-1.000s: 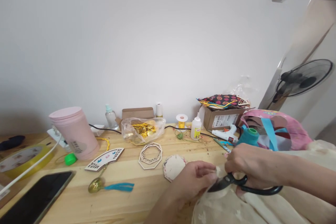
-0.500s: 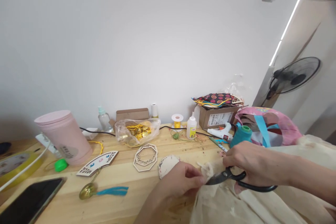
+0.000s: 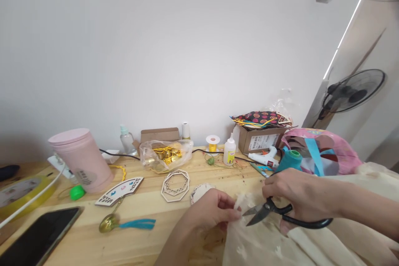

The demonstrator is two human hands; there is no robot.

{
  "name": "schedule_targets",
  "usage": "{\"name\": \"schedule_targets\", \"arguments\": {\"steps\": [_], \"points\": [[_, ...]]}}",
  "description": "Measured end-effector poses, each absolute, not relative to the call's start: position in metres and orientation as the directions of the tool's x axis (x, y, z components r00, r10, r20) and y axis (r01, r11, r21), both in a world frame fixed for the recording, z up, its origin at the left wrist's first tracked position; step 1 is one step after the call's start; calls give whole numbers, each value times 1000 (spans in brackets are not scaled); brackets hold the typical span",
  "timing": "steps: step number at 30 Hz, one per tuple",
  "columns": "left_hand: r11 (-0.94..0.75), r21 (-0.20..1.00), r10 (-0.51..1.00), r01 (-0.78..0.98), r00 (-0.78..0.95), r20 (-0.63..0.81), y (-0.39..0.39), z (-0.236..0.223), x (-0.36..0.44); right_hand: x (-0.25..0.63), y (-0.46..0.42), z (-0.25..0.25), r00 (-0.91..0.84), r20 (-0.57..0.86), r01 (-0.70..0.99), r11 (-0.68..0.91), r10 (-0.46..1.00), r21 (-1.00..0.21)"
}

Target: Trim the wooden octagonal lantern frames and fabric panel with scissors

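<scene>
Cream-coloured thin fabric spreads over the front right of the table. My left hand pinches its edge between thumb and fingers. My right hand grips the black-handled scissors; their blades are parted and point left, close to the pinched edge, over the fabric. Partly hidden behind my left hand lies a pale round piece with a patterned rim. Left of it is an octagonal wooden lattice frame.
On the left stand a pink tumbler, a phone and a yellow tape roll. A fan-shaped ornament lies by a gold bell with a blue tassel. Behind my hands are a glue bottle, glue gun and teal thread cone.
The scissor blades have opened and now show apart. The fabric edge by my left hand is spread flatter, and the view has shifted slightly left.
</scene>
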State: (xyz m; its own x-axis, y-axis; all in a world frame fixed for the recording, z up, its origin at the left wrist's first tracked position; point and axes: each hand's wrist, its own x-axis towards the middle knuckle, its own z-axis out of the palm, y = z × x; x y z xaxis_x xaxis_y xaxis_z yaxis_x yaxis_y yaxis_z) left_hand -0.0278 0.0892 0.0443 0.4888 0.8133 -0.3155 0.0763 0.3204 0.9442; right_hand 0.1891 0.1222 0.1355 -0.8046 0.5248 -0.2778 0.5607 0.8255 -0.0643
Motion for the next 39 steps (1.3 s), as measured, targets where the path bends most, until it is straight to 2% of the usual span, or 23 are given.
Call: {"name": "schedule_targets", "arguments": {"steps": [5,12,26,39], "points": [[298,952,832,75,468,-297,89,54,-33,183,125,143,-793,-288,568,822,536,-34],[312,949,888,43,341,-308,87,58,-34,172,129,155,-769,-314,590,807,557,-14],[264,964,926,16,274,-258,88,56,-37,166,135,160,-768,-296,590,807,568,16],[229,973,943,14,246,-225,91,54,-36,160,136,154,-798,-302,556,831,521,-35]]}}
